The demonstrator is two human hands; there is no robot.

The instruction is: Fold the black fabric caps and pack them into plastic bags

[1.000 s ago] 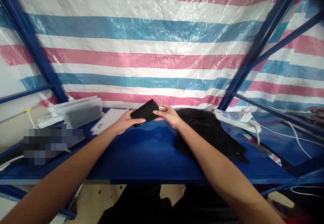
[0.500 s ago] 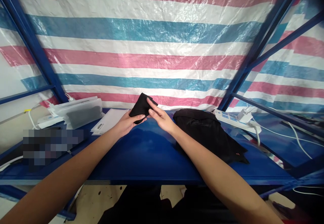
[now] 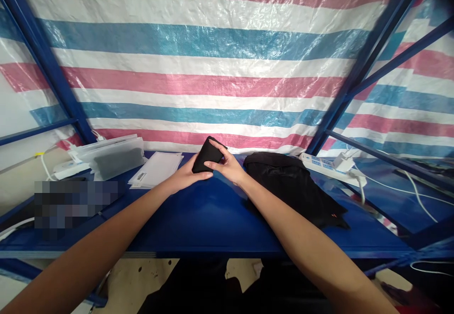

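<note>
A small black folded item (image 3: 207, 157), flat and roughly rectangular, is held up tilted over the blue desk (image 3: 213, 219). Whether it is a pouch or folded cloth I cannot tell. My left hand (image 3: 185, 176) is closed around its lower left side, with the thumb along the bottom edge. On the opposite side my right hand (image 3: 230, 166) grips it, thumb on the near face and fingers over the upper right edge. To the right of my right hand lies a folded black garment (image 3: 283, 181).
White papers (image 3: 158, 168) lie left of my hands, beside a translucent plastic holder (image 3: 117, 157). Power strips stand at both sides, one at the right (image 3: 319, 163) with white cables (image 3: 414, 191). Blue metal posts (image 3: 333, 101) and a striped plastic sheet (image 3: 213, 82) enclose the desk.
The black item has moved slightly right and down and looks more compact. My right hand's fingers, earlier straight against it, are now bent around it.
</note>
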